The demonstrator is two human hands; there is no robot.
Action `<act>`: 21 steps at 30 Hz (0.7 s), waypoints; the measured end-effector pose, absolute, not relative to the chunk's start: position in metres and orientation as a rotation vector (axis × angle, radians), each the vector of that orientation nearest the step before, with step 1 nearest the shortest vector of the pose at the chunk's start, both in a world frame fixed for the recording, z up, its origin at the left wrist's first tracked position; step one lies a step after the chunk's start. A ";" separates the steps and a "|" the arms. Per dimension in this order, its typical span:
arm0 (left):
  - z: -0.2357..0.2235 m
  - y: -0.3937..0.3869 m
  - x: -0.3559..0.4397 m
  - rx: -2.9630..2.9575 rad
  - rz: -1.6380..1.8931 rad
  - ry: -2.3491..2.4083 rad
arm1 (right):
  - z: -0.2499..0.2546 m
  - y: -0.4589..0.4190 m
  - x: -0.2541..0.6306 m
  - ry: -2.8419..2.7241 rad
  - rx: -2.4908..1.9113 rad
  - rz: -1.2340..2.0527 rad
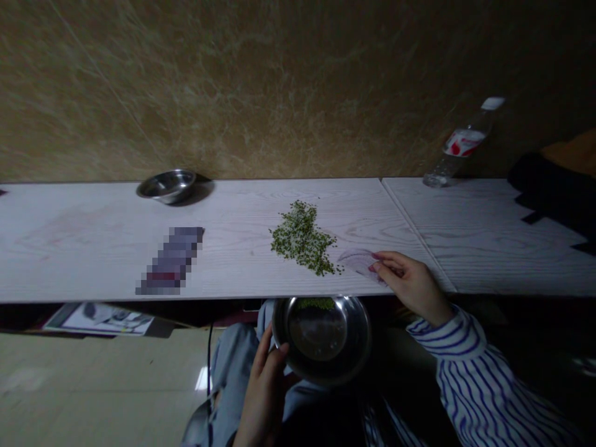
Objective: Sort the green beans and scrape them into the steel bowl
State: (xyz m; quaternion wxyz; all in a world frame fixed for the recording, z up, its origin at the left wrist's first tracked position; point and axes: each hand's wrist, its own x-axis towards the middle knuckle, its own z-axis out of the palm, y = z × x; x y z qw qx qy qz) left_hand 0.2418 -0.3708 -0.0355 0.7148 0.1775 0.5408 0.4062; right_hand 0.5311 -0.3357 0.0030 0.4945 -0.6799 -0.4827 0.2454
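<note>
My left hand [267, 375] grips the left rim of a steel bowl [358, 347], held just below the table's front edge. Some green beans [316, 303] lie in the bowl along its far side. On the white table, a loose heap of small green beans [302, 239] is spread out, looking like mung beans. Between thumb and fingers, my right hand [410, 282] pinches a thin clear plastic disc [357, 261], low over the table at the heap's right. Whether the disc touches the tabletop I cannot tell.
A second steel bowl [167, 186] stands against the wall at back left. In front of it lies a pixelated flat object [172, 261]. A clear bottle [460, 146] with a white cap stands at back right, beside dark cloth [554, 192]. Papers [102, 318] sit under the table [237, 267].
</note>
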 end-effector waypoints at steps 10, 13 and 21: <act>-0.030 -0.372 0.246 0.384 0.892 1.241 | 0.011 -0.346 0.526 -1.085 -1.602 0.677; -0.028 -0.372 0.247 0.375 0.896 1.251 | 0.012 -0.348 0.527 -1.089 -1.613 0.674; -0.028 -0.373 0.246 0.387 0.901 1.241 | 0.009 -0.358 0.522 -1.148 -1.626 0.673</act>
